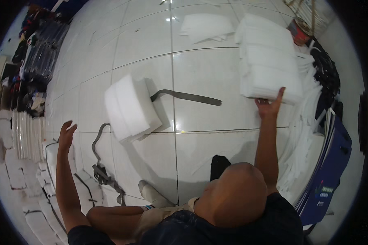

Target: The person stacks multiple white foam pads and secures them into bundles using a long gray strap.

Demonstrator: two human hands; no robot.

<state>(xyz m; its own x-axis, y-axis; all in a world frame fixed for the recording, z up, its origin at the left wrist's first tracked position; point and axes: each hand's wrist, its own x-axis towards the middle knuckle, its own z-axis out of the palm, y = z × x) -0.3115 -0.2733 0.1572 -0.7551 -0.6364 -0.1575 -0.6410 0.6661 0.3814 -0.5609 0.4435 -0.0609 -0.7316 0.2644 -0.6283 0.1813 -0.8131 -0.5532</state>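
Observation:
My right hand (269, 107) grips the near edge of a tall stack of white foam sheets (269, 53) at the right, thumb on top and fingertips tucked beneath. My left hand (66, 136) is raised at the left with its fingers apart and nothing in it. Between the two hands, a smaller bundle of white foam sheets (129, 108) stands on the tiled floor. A grey webbing strap (188, 97) runs out from under it to the right. The strap's other end trails left and down to a dark buckle (101, 174).
Loose white sheets (206, 27) lie at the far middle. A reddish can (300, 30) stands far right, with dark cloth (324, 65) below it. Blue panels (324, 175) lean at the near right. Strapped white bundles (49, 208) and plastic-wrapped stacks (45, 49) line the left.

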